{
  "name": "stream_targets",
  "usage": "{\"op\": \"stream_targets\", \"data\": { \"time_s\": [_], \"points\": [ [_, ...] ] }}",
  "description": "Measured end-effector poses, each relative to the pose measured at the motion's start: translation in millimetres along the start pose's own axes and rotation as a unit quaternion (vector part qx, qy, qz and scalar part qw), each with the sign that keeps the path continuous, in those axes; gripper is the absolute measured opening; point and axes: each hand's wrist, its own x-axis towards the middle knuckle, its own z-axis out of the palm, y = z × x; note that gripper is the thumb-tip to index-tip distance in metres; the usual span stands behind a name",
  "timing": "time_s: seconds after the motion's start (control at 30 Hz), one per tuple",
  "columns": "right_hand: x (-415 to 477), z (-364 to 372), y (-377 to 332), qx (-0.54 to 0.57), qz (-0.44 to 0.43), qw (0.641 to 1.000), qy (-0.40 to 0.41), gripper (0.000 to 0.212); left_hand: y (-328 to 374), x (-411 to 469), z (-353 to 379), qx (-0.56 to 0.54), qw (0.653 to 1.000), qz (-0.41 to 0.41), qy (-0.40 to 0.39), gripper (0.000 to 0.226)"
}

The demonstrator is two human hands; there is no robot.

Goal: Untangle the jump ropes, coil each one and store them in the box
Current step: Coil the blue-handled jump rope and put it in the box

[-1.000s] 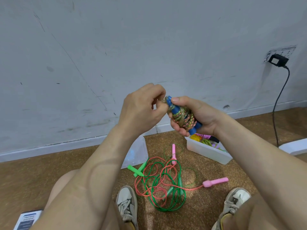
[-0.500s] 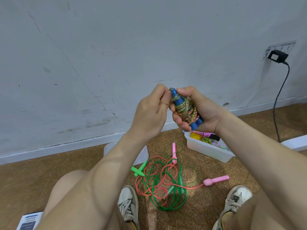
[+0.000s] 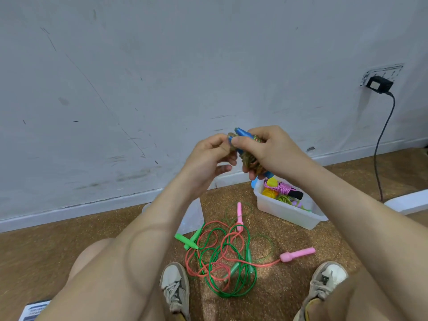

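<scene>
The floor point(image 3: 46, 251) is brown, speckled stuff running up to the wall. In the middle lies a tangle: a green rope point(image 3: 231, 295) and a red rope point(image 3: 192, 269) looped through each other. One pink handle point(image 3: 298, 254) sticks out to the right, and another point(image 3: 239, 216) points toward the wall. Two green handles point(image 3: 187, 240) lie crossed at the tangle's left. A white box point(image 3: 289, 218) sits far right, with a clear lid point(image 3: 192, 216) left of it. Two shoes point(image 3: 174, 286) stand near, either side of the tangle. A printed sheet point(image 3: 32, 311) lies in the near left corner.
</scene>
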Motion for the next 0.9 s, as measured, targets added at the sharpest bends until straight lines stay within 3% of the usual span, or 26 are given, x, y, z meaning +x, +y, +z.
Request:
{"op": "stream_targets", "data": {
  "time_s": [0.17,0.3,0.53,0.63,0.77,0.9],
  "points": [
    [8.2,-16.2,-0.7,0.057,0.081,0.994,0.037,0.049,14.4,-2.4,14.3,0.033,0.999,-0.01,-0.016,0.03],
    [9.2,-35.2,-2.2,0.073,0.144,0.986,-0.05,0.045,17.9,14.1,29.8,0.106,0.994,-0.014,-0.015,0.028],
    [29.4,-108.0,19.1,0.001,0.185,0.973,-0.14,0.025,-0.6,73.7,63.1,0.057,0.996,-0.064,0.029,0.029],
    [38.7,-134.7,51.3,-0.001,0.203,0.973,-0.108,0.031,-27.5,101.6,81.9,0.011,0.995,-0.088,0.054,0.027],
    [47.1,-148.2,127.6,-0.027,0.231,0.972,-0.029,0.027,-80.9,133.4,109.8,0.033,0.99,-0.133,0.035,0.028],
    [54.8,-161.4,207.5,-0.162,0.237,0.957,-0.028,0.024,-151.8,167.9,128.7,0.095,0.976,-0.196,-0.014,0.036]
  ]
}}
